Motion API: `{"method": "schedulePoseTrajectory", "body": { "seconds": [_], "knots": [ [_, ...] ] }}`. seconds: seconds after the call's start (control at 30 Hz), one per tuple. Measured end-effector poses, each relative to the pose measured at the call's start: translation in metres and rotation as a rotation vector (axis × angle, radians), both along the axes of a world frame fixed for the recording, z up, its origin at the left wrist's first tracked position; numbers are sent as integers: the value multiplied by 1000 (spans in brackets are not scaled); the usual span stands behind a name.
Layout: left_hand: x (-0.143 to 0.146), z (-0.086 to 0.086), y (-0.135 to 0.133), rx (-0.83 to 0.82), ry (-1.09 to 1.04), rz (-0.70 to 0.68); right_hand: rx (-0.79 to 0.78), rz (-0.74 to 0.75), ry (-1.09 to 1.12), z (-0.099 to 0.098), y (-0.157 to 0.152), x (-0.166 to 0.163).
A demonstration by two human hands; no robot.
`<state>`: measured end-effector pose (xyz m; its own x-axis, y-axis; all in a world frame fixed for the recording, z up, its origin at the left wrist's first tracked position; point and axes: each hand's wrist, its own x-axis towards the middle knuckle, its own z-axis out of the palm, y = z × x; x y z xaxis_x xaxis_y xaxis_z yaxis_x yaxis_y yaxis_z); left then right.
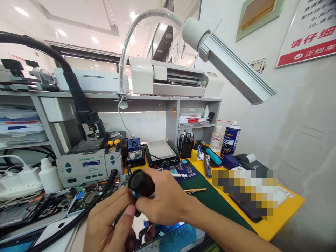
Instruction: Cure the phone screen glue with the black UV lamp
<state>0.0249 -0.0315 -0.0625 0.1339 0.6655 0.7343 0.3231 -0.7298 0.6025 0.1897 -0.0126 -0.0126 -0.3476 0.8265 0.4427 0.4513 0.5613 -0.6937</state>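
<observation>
My right hand (168, 201) wraps round a thick black cylindrical tool (141, 183), its round end tilted up towards me; its exact kind is unclear. My left hand (110, 220) is closed just beside it, thumb and fingertips pressed together at the tool's lower end. Whatever lies between those fingertips is hidden. Beneath both hands is a glossy, mirror-like panel (139, 227), like a device screen, reflecting fingers and blue shapes. A blue clear-wrapped sheet (178, 241) lies past its edge at the bottom.
Left of the hands stand a grey rework station (89, 166), a black hose (102, 194) and circuit boards (90, 197). Behind are a hot plate (162, 152) and soldering station (135, 152). Tweezers (196, 190) lie on the green mat (210, 201); a spray can (231, 138) stands right.
</observation>
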Motion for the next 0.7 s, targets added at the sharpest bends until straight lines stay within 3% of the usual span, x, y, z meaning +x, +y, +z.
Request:
{"method": "schedulePoseTrajectory", "body": {
  "seconds": [0.17, 0.7],
  "knots": [
    [-7, -8, 5, -8, 88, -113, 43, 35, 78, -5, -4, 4],
    [-12, -6, 18, 265, 137, -126, 215, 128, 97, -19, -9, 7]
  ]
}}
